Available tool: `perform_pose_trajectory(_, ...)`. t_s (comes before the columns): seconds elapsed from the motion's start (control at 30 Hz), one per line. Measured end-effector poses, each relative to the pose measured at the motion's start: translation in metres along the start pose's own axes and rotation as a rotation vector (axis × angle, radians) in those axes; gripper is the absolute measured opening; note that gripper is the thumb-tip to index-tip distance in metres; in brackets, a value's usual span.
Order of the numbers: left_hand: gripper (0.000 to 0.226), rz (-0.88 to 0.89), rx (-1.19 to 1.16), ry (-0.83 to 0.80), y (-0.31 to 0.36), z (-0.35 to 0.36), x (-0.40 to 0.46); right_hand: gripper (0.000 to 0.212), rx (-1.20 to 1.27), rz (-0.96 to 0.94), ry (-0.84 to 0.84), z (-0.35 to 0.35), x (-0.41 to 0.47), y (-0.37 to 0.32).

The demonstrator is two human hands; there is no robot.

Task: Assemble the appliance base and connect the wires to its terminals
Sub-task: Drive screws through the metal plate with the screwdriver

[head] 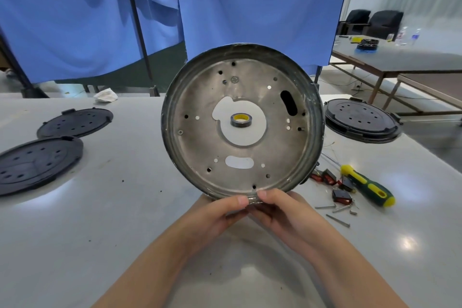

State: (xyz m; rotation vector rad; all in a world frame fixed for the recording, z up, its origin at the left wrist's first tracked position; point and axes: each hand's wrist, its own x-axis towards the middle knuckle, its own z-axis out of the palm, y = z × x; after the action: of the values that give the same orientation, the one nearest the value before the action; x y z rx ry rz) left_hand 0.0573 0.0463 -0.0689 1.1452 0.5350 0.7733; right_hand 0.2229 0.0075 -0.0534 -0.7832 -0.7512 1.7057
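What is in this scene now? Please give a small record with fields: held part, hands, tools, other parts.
held part: metal base, upright, facing the camera
left hand: grips the base's lower rim
right hand: grips the same rim, beside the left
tape: seen through the base's centre hole
tools: screwdriver on the table, right of the base
other parts: black covers left, one cover right, screws near the screwdriver
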Motion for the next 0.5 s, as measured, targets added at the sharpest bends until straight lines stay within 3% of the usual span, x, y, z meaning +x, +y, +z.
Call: perform_pose_trajectory(0.5,0.064,-0.057,-0.060,-0.135,0.0038,0.0024,-0.0021,0.017,-0.101,0.021,0.065,-0.0040,0.0007,-0.0025)
